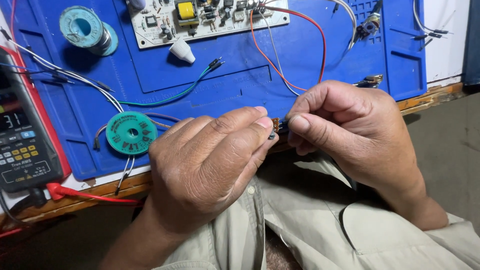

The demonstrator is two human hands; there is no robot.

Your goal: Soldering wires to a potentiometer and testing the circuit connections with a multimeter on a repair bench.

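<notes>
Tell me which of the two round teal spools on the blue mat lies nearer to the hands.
The flat green-teal reel beside the left hand. The other, a taller solder spool, stands far off at the mat's top left corner.

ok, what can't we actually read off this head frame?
- Small part pinched between left hand and right hand: mostly covered by fingers; kind unclear.
- Circuit board: cut by top edge.
- Multimeter: cut by left edge.
- Red wire: near end hidden behind right hand.

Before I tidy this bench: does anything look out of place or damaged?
Nothing looks damaged. Loose jumper wires sprawl across the blue mat, and the white cap lies on its side beside the circuit board.
</notes>
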